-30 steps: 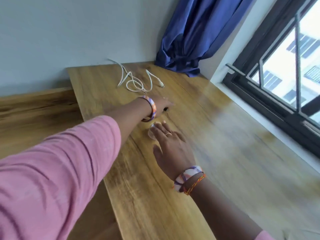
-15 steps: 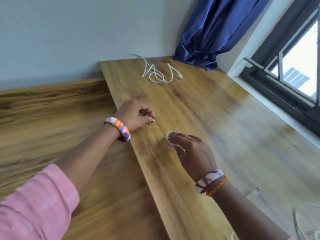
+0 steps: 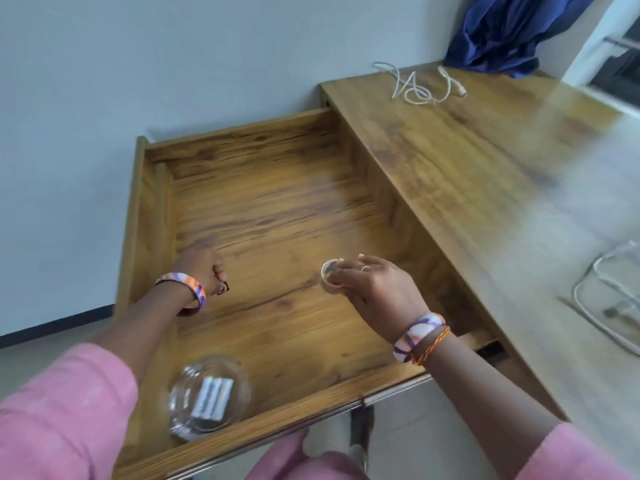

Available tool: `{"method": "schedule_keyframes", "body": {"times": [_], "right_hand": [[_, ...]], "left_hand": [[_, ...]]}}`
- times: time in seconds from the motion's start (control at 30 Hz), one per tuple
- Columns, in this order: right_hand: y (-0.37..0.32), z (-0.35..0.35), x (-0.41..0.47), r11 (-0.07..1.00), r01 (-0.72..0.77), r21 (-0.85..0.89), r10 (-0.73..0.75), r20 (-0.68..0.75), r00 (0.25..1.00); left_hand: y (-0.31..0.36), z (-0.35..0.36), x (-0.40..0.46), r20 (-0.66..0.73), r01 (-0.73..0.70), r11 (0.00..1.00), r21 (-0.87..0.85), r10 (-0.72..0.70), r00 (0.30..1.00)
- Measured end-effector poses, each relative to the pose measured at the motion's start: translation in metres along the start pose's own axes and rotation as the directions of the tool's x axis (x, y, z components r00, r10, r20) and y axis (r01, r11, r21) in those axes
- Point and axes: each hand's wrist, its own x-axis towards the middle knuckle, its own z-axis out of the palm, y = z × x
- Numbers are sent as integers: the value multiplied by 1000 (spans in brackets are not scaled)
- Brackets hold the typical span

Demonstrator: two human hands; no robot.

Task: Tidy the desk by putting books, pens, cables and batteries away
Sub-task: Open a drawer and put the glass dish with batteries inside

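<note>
The wooden drawer (image 3: 313, 400) stands pulled out to the left of the desk top (image 3: 485, 174). A clear glass jar (image 3: 180, 407) with batteries (image 3: 212, 398) inside lies in the drawer's near left corner. My left hand (image 3: 199, 270) hovers over the drawer's left side, fingers closed on a small dark object (image 3: 222, 289) that I cannot identify. My right hand (image 3: 377, 289) is over the drawer's middle and pinches a small clear round lid (image 3: 329, 274). One white cable (image 3: 420, 88) lies at the desk's far end; another white cable (image 3: 602, 292) lies at the right edge.
A blue curtain (image 3: 502, 29) hangs at the desk's far right corner beside a dark window frame (image 3: 620, 67). A grey wall runs behind the drawer and desk. My pink-clad knees (image 3: 304, 462) sit under the drawer's front edge.
Both hands have moved left from the desk top to over the open drawer. The view swung left and down, bringing the drawer and the jar into sight.
</note>
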Motion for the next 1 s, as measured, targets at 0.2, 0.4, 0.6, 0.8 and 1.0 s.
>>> {"method": "schedule_keyframes", "body": {"times": [0.2,0.4,0.6,0.8,1.0], "right_hand": [[-59,21,-14,999,-23,39,19,119,993],[-85,43,-8,993,-102,65,79,298,951],[-122,80,23,994,-95,57,51,529,847],[-161,109,43,997,47,-64,-2,578,816],[-184,133,52,977,193,-91,-89,646,758]], "left_hand": [[-48,9,-22,242,-95,967,237,36,970],[-40,5,-22,302,-236,864,444,104,948],[-41,-2,-13,292,-307,831,465,184,939],[-42,-6,-4,354,-337,825,454,180,918],[-41,-12,-4,423,-402,798,448,207,882]]}}
